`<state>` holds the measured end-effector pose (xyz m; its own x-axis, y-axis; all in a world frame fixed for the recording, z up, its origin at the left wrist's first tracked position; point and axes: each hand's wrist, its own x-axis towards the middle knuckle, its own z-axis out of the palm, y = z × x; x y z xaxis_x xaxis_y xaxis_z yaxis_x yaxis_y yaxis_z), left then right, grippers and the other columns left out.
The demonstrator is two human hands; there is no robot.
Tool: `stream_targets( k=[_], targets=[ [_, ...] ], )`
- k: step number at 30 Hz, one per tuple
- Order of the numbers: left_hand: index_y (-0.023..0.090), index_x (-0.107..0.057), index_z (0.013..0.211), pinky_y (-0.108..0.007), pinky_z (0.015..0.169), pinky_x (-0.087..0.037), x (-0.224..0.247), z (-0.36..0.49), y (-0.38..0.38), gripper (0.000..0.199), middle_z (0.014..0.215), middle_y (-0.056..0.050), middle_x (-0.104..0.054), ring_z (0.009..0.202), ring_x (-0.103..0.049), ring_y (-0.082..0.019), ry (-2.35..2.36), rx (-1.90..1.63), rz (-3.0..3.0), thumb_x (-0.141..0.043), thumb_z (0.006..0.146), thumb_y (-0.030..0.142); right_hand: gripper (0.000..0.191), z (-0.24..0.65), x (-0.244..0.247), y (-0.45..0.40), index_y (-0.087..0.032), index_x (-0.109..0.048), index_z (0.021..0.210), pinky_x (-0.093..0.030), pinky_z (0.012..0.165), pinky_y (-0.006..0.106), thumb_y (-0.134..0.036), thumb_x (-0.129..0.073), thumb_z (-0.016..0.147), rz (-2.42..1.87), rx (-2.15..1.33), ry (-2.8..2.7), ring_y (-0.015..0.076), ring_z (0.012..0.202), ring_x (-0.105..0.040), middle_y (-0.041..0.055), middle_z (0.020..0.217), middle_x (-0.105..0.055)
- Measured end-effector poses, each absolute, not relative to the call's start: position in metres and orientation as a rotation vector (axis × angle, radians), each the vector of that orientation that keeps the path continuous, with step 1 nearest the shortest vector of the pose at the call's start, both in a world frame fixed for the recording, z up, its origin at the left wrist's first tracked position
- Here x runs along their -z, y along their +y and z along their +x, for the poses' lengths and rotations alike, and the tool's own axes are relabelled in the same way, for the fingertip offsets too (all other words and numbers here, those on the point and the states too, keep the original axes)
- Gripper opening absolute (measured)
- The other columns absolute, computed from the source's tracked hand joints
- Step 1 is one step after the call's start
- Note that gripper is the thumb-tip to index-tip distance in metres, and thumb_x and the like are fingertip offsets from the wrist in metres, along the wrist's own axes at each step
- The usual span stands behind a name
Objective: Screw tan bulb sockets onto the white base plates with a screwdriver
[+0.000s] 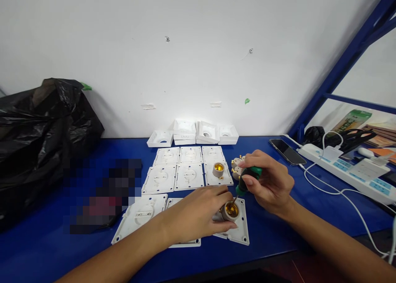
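My right hand is closed around the green-and-black handle of a screwdriver. Its shaft slants down into a round lamp socket with a brass-coloured inside. Thumb and fingers of my left hand grip that socket, which sits on a white square plate near the table's front edge. Whether the tip meets a screw is hidden inside the socket. Behind my hands, a second lamp socket stands on another white plate. More loose sockets lie partly hidden behind my right hand.
Several white plates lie in rows on the blue table. White box covers stand along the wall. A black plastic bag fills the left. To the right are a phone, a power strip and white cables.
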<state>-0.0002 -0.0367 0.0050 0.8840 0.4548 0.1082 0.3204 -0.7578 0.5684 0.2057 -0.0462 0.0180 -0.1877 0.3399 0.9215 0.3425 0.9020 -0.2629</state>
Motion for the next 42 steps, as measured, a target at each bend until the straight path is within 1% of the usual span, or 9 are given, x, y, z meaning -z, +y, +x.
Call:
stream_targets(
  k=[3, 7, 13, 19, 26, 33, 36, 39, 42],
  targets=[
    [0.020, -0.063, 0.103, -0.031, 0.075, -0.050, -0.004, 0.000, -0.037, 0.025, 0.105, -0.004, -0.066, 0.090, -0.065, -0.022, 0.566, -0.322, 2.492, -0.073, 0.094, 0.041, 0.023, 0.206, -0.020, -0.046, -0.024, -0.070, 0.118, -0.045, 0.057, 0.032, -0.022, -0.065, 0.096, -0.522, -0.032, -1.814, 0.0157, 0.066, -0.054, 0.0020, 0.084, -0.072],
    [0.020, -0.065, 0.107, -0.032, 0.077, -0.050, -0.006, 0.000, -0.036, 0.026, 0.106, -0.005, -0.067, 0.092, -0.066, -0.023, 0.562, -0.318, 2.476, -0.073, 0.093, 0.040, 0.033, 0.205, -0.025, -0.049, -0.022, -0.066, 0.131, -0.049, 0.065, 0.036, -0.021, -0.055, 0.100, -0.508, -0.193, -1.889, 0.0194, 0.076, -0.062, 0.0054, 0.090, -0.073],
    [0.020, -0.063, 0.102, -0.031, 0.076, -0.050, -0.006, 0.000, -0.036, 0.025, 0.105, -0.005, -0.067, 0.092, -0.066, -0.024, 0.561, -0.314, 2.476, -0.073, 0.093, 0.041, 0.035, 0.205, -0.025, -0.049, -0.026, -0.069, 0.121, -0.044, 0.058, 0.034, -0.011, -0.069, 0.089, -0.494, -0.132, -1.862, 0.0166, 0.064, -0.053, 0.0009, 0.082, -0.073],
    [0.020, -0.062, 0.103, -0.031, 0.077, -0.049, -0.004, 0.000, -0.035, 0.027, 0.105, -0.004, -0.066, 0.093, -0.066, -0.024, 0.538, -0.332, 2.481, -0.074, 0.093, 0.042, 0.038, 0.210, -0.023, -0.049, -0.021, -0.064, 0.136, -0.051, 0.067, 0.037, -0.018, -0.053, 0.100, -0.514, -0.321, -1.901, 0.0208, 0.081, -0.064, 0.0062, 0.091, -0.070],
    [0.019, -0.060, 0.101, -0.030, 0.076, -0.048, -0.004, 0.000, -0.035, 0.028, 0.104, -0.005, -0.065, 0.092, -0.066, -0.024, 0.544, -0.315, 2.517, -0.074, 0.093, 0.042, 0.035, 0.214, -0.011, -0.046, -0.024, -0.063, 0.132, -0.055, 0.063, 0.034, -0.018, -0.057, 0.099, -0.618, -0.320, -1.840, 0.0175, 0.073, -0.063, 0.0038, 0.090, -0.068],
    [0.019, -0.062, 0.102, -0.030, 0.075, -0.049, -0.002, 0.000, -0.033, 0.030, 0.104, -0.005, -0.066, 0.090, -0.067, -0.023, 0.532, -0.333, 2.526, -0.074, 0.092, 0.045, 0.037, 0.212, -0.015, -0.048, -0.023, -0.063, 0.136, -0.055, 0.066, 0.037, -0.021, -0.051, 0.102, -0.600, -0.272, -1.885, 0.0219, 0.083, -0.067, 0.0073, 0.094, -0.070],
    [0.019, -0.063, 0.102, -0.031, 0.076, -0.050, -0.001, 0.000, -0.034, 0.030, 0.107, -0.006, -0.067, 0.093, -0.067, -0.025, 0.536, -0.327, 2.524, -0.073, 0.093, 0.046, 0.037, 0.211, -0.016, -0.048, -0.025, -0.063, 0.134, -0.052, 0.060, 0.035, -0.020, -0.058, 0.098, -0.569, -0.198, -1.891, 0.0208, 0.074, -0.064, 0.0055, 0.087, -0.070],
    [0.020, -0.064, 0.109, -0.033, 0.081, -0.051, 0.000, 0.001, -0.034, 0.032, 0.112, -0.007, -0.067, 0.099, -0.067, -0.027, 0.540, -0.336, 2.512, -0.074, 0.092, 0.045, 0.041, 0.210, -0.015, -0.047, -0.026, -0.063, 0.131, -0.046, 0.054, 0.032, -0.017, -0.068, 0.091, -0.501, -0.097, -1.878, 0.0177, 0.064, -0.056, 0.0039, 0.084, -0.069],
    [0.021, -0.064, 0.113, -0.033, 0.082, -0.051, 0.000, 0.000, -0.033, 0.034, 0.113, -0.007, -0.067, 0.100, -0.067, -0.027, 0.524, -0.339, 2.508, -0.073, 0.093, 0.046, 0.039, 0.209, -0.015, -0.049, -0.024, -0.062, 0.132, -0.047, 0.057, 0.034, -0.020, -0.064, 0.094, -0.477, -0.133, -1.891, 0.0183, 0.067, -0.056, 0.0047, 0.086, -0.067]
  ],
)
